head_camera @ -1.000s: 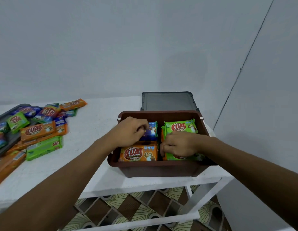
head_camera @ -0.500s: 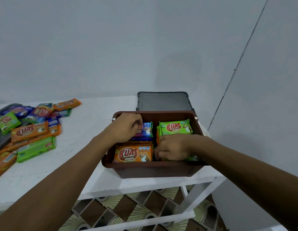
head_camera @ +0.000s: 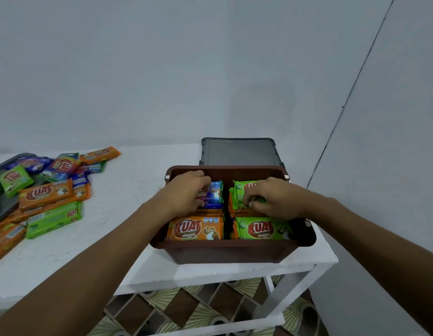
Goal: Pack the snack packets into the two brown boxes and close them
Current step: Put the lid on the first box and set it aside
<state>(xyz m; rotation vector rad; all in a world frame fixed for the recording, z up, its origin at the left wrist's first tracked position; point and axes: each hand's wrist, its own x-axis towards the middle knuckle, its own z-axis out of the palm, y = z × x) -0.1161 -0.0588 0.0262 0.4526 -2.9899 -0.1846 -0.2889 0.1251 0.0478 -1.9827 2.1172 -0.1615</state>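
An open brown box (head_camera: 230, 252) stands at the right end of the white table (head_camera: 128, 190). Four stacks of snack packets fill it. At the front lie an orange packet (head_camera: 195, 229) and a green packet (head_camera: 264, 229). My left hand (head_camera: 186, 191) rests curled on a blue packet (head_camera: 214, 194) at the back left. My right hand (head_camera: 271, 198) pinches a green packet (head_camera: 244, 192) at the back right. Behind the box lies its grey lid (head_camera: 239, 151), flat on the table.
A loose pile of orange, green and blue snack packets (head_camera: 48, 190) covers the table's left part, partly on a grey tray (head_camera: 4, 207). Grey walls stand close behind and to the right. Patterned floor tiles (head_camera: 186, 309) show under the table.
My right hand has moved from the front right stack to the back right green packet, so the front green packet now shows. My left hand stays on the blue packet.
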